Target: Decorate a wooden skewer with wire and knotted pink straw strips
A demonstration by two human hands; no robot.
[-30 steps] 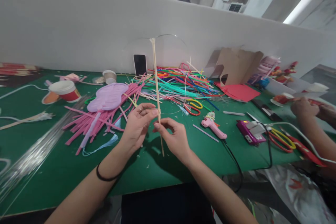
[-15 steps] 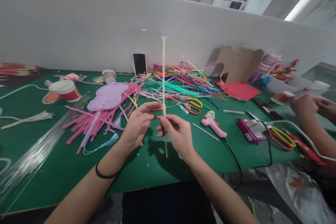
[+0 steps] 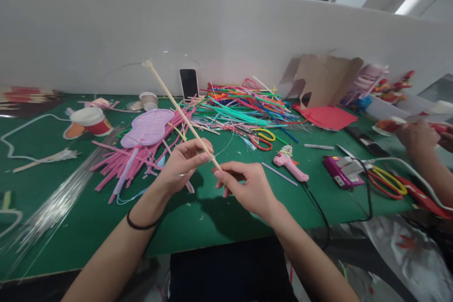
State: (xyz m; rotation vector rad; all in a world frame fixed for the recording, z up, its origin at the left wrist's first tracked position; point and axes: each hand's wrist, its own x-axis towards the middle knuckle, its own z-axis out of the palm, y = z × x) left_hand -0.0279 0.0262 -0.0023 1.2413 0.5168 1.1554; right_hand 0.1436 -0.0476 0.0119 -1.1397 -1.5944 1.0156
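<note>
Both of my hands are on a thin wooden stick (image 3: 180,112), which leans up and to the left across the middle of the view. Whitish, glue-like lumps sit at its top end, and thin wire curves away from it. My left hand (image 3: 180,164) pinches the stick near its lower part with thumb and fingers. Just below, my right hand (image 3: 249,186) grips the lower end between thumb and forefinger; the fingers hide the very tip. To the left lies a fuzzy lilac fan (image 3: 150,126) with a blue tassel, on top of pink pipe cleaners (image 3: 113,165).
Colored pipe cleaners (image 3: 240,108) are heaped at the back beside a phone (image 3: 188,84). A pink glue gun (image 3: 292,166), scissors (image 3: 264,139) and a purple power strip (image 3: 341,174) lie on the right. Clear strands (image 3: 56,207) lie left. Another person's hand (image 3: 419,139) works at far right.
The stick has swung from upright to leaning left, its top end moving left and slightly down. My left hand has shifted a little and now pinches the stick.
</note>
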